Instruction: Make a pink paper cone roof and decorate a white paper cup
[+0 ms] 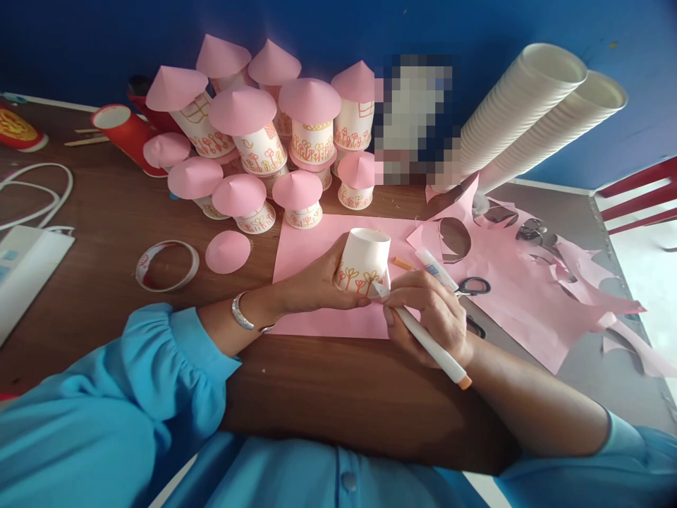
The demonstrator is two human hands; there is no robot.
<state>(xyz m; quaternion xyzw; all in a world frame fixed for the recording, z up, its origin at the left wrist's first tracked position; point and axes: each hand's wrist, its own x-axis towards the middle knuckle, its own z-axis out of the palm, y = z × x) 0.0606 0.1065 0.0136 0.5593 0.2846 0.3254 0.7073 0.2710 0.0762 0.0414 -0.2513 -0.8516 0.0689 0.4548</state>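
Observation:
My left hand [316,280] is wrapped around a white paper cup [366,248], which it holds slightly tilted above a pink paper sheet [322,321]. Red and yellow-orange flowers with stems are drawn around the cup's lower part. In my right hand [431,314] is a white marker [434,347] with an orange end, its tip at the drawn flowers. An orange marker cap [403,263] lies on the pink sheet just behind my right hand. Close by rests a white glue tube [434,268], beside black-handled scissors [474,286] partly hidden by that hand.
Several decorated cups with pink cone roofs [243,111] stand at the back. Two tall stacks of paper cups [521,106] lean at the back right. Cut pink paper scraps [544,303] spread over the right side. A tape roll [167,266], loose pink cone [228,252] and white power strip [32,271] lie left.

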